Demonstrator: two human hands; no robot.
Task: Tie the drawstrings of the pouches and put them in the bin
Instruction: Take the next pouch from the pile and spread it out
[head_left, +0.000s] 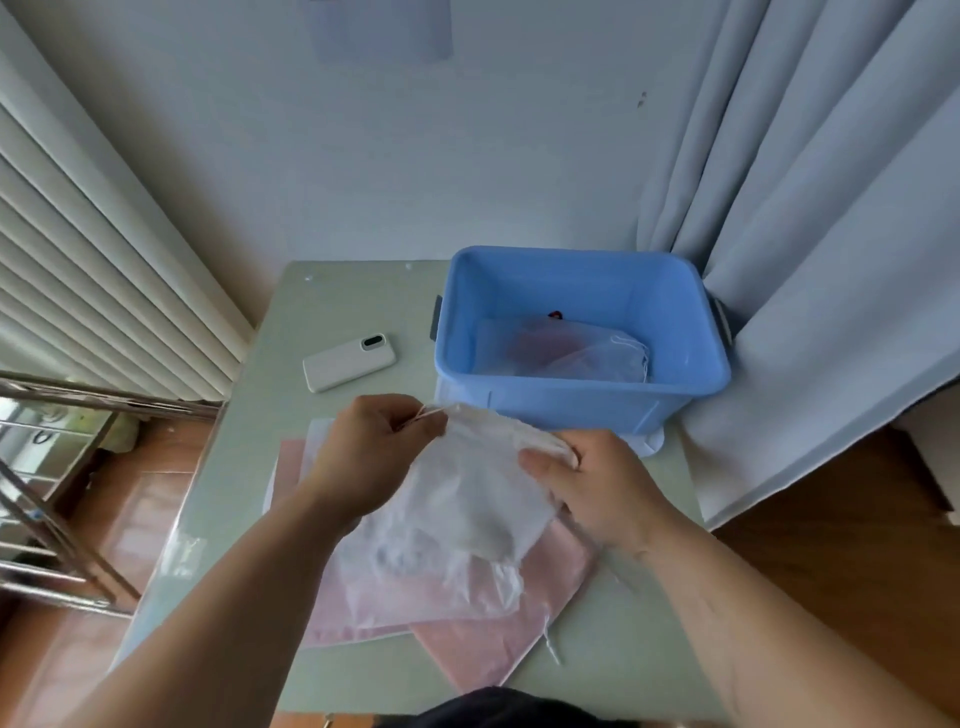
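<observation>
A sheer white pouch (467, 499) hangs between my hands above the table. My left hand (374, 452) pinches its drawstring at the gathered top-left corner. My right hand (597, 483) grips the pouch's top edge on the right side. Under it lie several flat pouches, pink (467, 644) and white, stacked on the table. The blue plastic bin (571, 405) stands just behind my hands, and inside it rest two sheer pouches (587, 353), one pinkish and one white.
A white phone (349, 362) lies face down on the pale green table (228, 467), left of the bin. Grey curtains (805, 260) hang against the bin's right side. A metal rack (57, 499) stands off the table's left edge.
</observation>
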